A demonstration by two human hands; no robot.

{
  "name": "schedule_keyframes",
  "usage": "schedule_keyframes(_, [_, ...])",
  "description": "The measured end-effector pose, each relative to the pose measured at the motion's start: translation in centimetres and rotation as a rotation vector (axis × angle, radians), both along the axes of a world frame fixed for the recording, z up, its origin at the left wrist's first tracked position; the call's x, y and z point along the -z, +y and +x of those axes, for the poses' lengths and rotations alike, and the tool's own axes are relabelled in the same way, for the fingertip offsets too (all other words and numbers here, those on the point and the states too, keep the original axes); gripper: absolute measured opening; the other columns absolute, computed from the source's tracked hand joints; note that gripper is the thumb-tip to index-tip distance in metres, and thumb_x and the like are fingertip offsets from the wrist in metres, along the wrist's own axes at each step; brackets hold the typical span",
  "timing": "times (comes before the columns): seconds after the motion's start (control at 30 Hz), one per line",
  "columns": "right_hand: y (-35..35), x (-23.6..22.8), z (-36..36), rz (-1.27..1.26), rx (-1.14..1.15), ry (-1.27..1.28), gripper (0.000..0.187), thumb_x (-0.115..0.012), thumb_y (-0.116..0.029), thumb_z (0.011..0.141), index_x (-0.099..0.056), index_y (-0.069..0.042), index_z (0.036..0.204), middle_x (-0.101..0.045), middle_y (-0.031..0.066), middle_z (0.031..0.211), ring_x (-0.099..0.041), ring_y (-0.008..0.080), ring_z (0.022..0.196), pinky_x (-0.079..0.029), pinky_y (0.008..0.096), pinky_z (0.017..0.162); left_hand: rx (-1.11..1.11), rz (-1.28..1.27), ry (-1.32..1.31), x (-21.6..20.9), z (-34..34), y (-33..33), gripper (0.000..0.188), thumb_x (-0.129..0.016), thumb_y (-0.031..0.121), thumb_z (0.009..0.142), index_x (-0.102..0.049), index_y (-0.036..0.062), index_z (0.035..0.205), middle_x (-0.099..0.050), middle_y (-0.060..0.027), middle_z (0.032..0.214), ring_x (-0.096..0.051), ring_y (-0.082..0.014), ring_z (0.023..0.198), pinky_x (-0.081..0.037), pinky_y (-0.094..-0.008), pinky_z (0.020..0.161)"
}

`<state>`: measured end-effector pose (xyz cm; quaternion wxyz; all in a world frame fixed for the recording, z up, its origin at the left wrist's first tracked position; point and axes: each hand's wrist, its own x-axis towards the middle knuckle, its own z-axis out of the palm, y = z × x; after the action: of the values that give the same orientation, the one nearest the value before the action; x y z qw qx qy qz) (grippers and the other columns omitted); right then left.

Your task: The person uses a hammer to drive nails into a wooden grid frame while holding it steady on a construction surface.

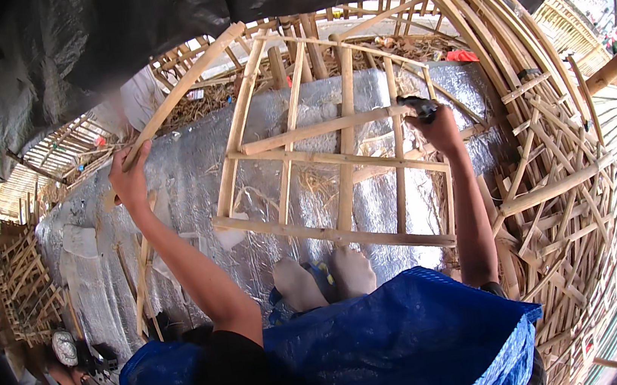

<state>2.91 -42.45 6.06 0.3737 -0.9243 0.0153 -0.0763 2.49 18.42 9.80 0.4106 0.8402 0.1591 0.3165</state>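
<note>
L hand (129,181) is gripping a bamboo strip (185,94), fingers partly hidden behind it. R hand (438,130), well apart, is clutching a dark object (418,108), too blurry to ID. The bamboo frame (343,159) is sitting betw. them over the silver sheet (188,168); a blue tarp (416,332) is covering the legs, w/ its lower edge cut off.

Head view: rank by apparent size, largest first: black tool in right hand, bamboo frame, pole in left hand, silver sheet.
1. Silver sheet
2. Bamboo frame
3. Pole
4. Black tool
</note>
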Motion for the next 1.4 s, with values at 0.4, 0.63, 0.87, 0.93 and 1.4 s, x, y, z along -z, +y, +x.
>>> schedule_keyframes(0.4, [-3.2, 4.6, 2.2, 0.034, -0.044, -0.071, 0.037, -0.086, -0.020, 0.080, -0.075, -0.008, 0.113, -0.060, 0.0018, 0.065, -0.046, 0.0099, 0.060, -0.044, 0.0312, 0.057, -0.310, 0.173, 0.791, 8.5, 2.2, 0.7, 0.082, -0.077, 0.075, 0.065, -0.076, -0.0002, 0.099, -0.075, -0.0205, 0.094, -0.070, -0.0392, 0.098, -0.048, -0.0509, 0.095])
schedule_keyframes(0.63, [-1.6, 1.9, 0.1, -0.129, 0.044, 0.113, 0.034, -0.084, -0.020, 0.082, -0.074, -0.002, 0.109, -0.075, 0.0083, 0.083, -0.061, 0.0062, 0.070, -0.050, 0.0297, 0.063, -0.230, 0.219, 1.091, 17.3, 0.0, 6.9, 0.097, -0.070, 0.079, 0.070, -0.069, -0.0037, 0.120, -0.063, -0.0272, 0.129, -0.060, -0.0368, 0.125, -0.044, -0.0445, 0.105])
schedule_keyframes(0.87, [-2.5, 3.1, -0.9, -0.024, -0.012, 0.040, 0.034, -0.087, -0.022, 0.076, -0.075, -0.007, 0.105, -0.061, 0.0045, 0.064, -0.048, 0.0107, 0.058, -0.046, 0.0313, 0.057, -0.264, 0.298, 0.633, 14.8, 3.8, -3.3, 0.093, -0.052, 0.084, 0.080, -0.070, -0.0001, 0.116, -0.068, -0.0248, 0.120, -0.061, -0.0401, 0.122, -0.044, -0.0469, 0.106])
schedule_keyframes(0.93, [-3.4, 4.2, -1.5, -0.029, 0.035, 0.087, 0.033, -0.087, -0.024, 0.077, -0.075, -0.005, 0.102, -0.063, 0.0065, 0.064, -0.051, 0.0111, 0.057, -0.046, 0.0317, 0.056, -0.006, 0.083, 0.656, 8.8, 6.0, -10.5, 0.088, -0.052, 0.081, 0.083, -0.070, 0.0012, 0.115, -0.070, -0.0244, 0.115, -0.064, -0.0417, 0.114, -0.048, -0.0484, 0.101])
schedule_keyframes(1.4, [-2.8, 3.2, -4.3, -0.014, 0.183, 0.013, 0.030, -0.082, -0.031, 0.084, -0.077, -0.010, 0.104, -0.073, 0.0043, 0.075, -0.061, 0.0069, 0.065, -0.050, 0.0293, 0.060, -0.021, -0.027, 0.484, 10.1, 0.0, -16.3, 0.060, -0.058, 0.060, 0.092, -0.073, 0.0026, 0.102, -0.072, -0.0227, 0.096, -0.068, -0.0425, 0.095, -0.051, -0.0484, 0.083])
